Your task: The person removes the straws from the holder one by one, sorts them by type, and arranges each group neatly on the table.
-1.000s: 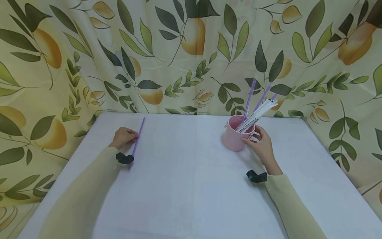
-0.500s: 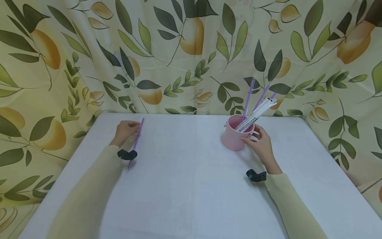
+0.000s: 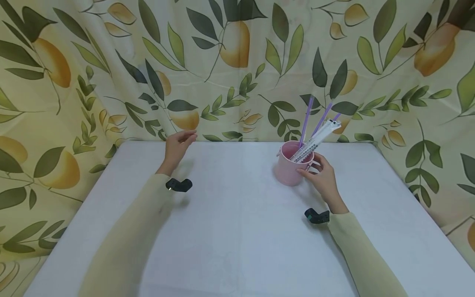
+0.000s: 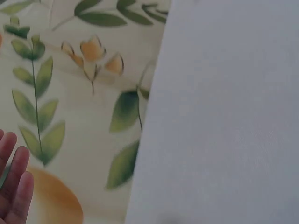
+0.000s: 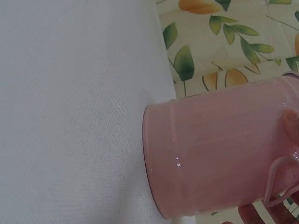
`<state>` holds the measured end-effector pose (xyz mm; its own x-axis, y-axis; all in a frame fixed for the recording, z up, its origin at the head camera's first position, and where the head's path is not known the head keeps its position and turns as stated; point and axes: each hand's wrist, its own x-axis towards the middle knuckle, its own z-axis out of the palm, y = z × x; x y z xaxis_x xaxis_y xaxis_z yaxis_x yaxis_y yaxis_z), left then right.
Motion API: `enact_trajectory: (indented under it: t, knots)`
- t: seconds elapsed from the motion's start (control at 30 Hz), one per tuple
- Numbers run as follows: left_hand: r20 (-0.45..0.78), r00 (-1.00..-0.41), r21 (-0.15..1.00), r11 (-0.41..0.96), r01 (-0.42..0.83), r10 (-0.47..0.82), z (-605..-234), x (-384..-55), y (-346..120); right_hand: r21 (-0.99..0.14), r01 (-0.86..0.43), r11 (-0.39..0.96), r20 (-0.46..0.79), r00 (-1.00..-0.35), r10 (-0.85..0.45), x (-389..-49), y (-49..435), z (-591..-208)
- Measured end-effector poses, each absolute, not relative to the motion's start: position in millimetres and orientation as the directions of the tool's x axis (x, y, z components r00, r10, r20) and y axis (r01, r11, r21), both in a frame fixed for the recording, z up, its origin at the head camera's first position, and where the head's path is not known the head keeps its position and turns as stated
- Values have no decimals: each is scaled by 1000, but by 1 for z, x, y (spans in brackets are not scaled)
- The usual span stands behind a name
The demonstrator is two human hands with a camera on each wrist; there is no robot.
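My left hand [image 3: 177, 150] is raised over the far left of the table, thumb and fingertips brought together in a pinch. The purple straw it took from the table is hidden or too thin to make out now. Only some of its fingers [image 4: 23, 191] show in the left wrist view. A small pink bucket [image 3: 288, 171] stands upright at the back right, and my right hand [image 3: 324, 177] holds it at its side loop handle [image 5: 275, 182], thumb on the wall. Several purple straws [image 3: 306, 122] and white printed, wrapped sticks [image 3: 314, 141] lean in it.
A white cloth-covered table [image 3: 237, 231] spreads between both arms. Behind its far edge hangs a curtain [image 3: 237, 95] patterned with leaves and fruit. Dark wrist cameras [image 3: 179, 185] are strapped on both sleeves.
My left hand has lifted the purple straw off the table and moved up and to the right; the straw has dropped from sight. The right hand keeps its hold on the bucket.
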<state>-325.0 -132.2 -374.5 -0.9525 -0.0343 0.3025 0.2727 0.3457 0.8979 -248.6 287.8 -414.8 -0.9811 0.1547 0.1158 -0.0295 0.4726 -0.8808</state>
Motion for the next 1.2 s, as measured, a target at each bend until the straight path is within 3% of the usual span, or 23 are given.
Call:
enact_trajectory:
  t: [0.57, 1.2]
  knots:
    - [297, -948, 917, 242, 316, 112, -340, -355, -14, -887, -48, 459, 131, -980, 150, -248, 292, -414]
    - [222, -931, 921, 251, 298, 289, -337, -351, 79, -894, -59, 445, 135, -981, 142, -244, 289, -413]
